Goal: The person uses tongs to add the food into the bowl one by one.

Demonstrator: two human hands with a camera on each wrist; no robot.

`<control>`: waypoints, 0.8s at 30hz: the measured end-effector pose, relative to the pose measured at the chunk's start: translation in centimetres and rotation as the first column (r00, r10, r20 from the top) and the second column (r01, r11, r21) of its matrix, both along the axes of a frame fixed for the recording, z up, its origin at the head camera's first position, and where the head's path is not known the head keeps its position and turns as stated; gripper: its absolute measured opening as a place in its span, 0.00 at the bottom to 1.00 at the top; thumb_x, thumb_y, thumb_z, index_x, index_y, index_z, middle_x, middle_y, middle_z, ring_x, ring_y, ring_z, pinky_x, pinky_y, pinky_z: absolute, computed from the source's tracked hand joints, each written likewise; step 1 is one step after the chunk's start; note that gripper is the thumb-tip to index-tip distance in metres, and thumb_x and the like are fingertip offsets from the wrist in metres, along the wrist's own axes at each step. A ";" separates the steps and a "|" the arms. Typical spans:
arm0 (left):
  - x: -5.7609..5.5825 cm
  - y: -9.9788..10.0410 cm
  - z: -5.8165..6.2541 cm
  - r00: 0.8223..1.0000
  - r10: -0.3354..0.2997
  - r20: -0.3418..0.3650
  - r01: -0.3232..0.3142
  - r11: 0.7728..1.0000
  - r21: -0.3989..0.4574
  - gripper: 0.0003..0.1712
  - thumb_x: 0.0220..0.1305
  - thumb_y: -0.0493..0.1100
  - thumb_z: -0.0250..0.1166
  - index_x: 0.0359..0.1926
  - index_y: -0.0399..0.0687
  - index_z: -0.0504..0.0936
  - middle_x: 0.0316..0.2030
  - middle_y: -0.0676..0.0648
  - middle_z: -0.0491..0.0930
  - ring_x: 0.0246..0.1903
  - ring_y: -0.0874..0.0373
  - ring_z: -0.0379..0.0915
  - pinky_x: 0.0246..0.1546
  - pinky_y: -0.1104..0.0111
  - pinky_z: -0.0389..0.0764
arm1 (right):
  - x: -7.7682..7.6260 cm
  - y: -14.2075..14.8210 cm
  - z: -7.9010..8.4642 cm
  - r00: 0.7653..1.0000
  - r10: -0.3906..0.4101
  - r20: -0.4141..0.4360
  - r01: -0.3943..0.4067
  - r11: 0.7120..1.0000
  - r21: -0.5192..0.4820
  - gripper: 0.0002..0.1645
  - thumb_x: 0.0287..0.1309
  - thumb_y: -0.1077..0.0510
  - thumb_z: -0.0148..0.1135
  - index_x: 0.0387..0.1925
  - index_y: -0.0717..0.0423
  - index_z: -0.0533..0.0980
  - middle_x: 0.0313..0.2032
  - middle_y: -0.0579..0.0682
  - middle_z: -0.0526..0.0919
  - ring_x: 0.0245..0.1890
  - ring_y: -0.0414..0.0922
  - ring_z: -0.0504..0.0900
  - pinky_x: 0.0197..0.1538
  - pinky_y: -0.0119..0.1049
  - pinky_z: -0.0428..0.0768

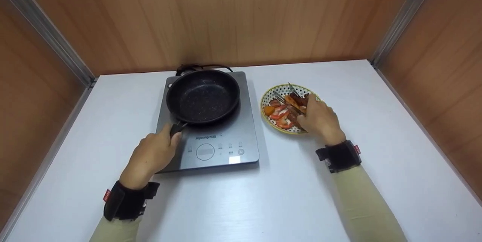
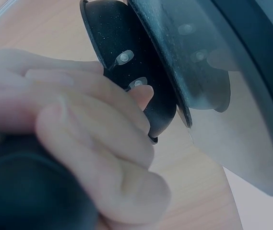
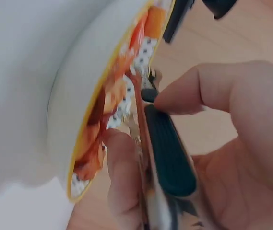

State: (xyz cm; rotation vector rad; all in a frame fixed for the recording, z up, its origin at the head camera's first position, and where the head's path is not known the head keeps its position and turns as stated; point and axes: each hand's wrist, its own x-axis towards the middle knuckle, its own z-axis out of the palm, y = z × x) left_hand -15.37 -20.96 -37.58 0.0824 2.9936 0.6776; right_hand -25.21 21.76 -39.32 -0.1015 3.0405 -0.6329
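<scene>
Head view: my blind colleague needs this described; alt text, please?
A person's left hand grips the handle of an empty black frying pan over a cooktop; the right hand holds metal tongs at a spotted plate of food.

The tongs [image 3: 170, 153] look shiny metal, the pan [image 1: 203, 99] matt, the hob [image 1: 243, 133] smooth and glossy.

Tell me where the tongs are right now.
The tongs are held in the right grip over the yellow-rimmed plate, right of centre in the head view, just to the right of the induction cooktop.
</scene>
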 end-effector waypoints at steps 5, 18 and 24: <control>0.0 -0.1 -0.1 1.000 0.003 -0.002 -0.003 1.000 -0.006 0.17 0.85 0.51 0.50 0.49 0.40 0.70 0.28 0.39 0.76 0.28 0.44 0.75 0.26 0.54 0.72 | -0.4 1.4 0.1 1.000 0.006 0.029 -0.008 0.997 0.073 0.42 0.69 0.48 0.57 0.73 0.73 0.63 0.62 0.76 0.77 0.58 0.74 0.79 0.56 0.68 0.77; 0.0 0.1 -0.2 1.000 -0.007 -0.011 0.006 1.000 -0.008 0.17 0.86 0.50 0.50 0.49 0.39 0.71 0.26 0.43 0.74 0.26 0.48 0.72 0.25 0.59 0.69 | -0.1 3.9 1.0 0.993 0.100 -0.067 -0.099 0.995 0.020 0.31 0.78 0.46 0.57 0.70 0.62 0.72 0.55 0.69 0.83 0.52 0.66 0.83 0.47 0.65 0.78; -0.1 -0.1 -0.2 1.000 -0.005 -0.011 0.005 1.000 -0.008 0.16 0.86 0.50 0.49 0.49 0.40 0.70 0.26 0.43 0.74 0.27 0.47 0.72 0.25 0.58 0.69 | 0.2 4.2 2.2 0.987 0.155 -0.047 -0.155 0.988 0.014 0.38 0.77 0.39 0.56 0.75 0.58 0.69 0.63 0.67 0.80 0.61 0.66 0.78 0.57 0.69 0.75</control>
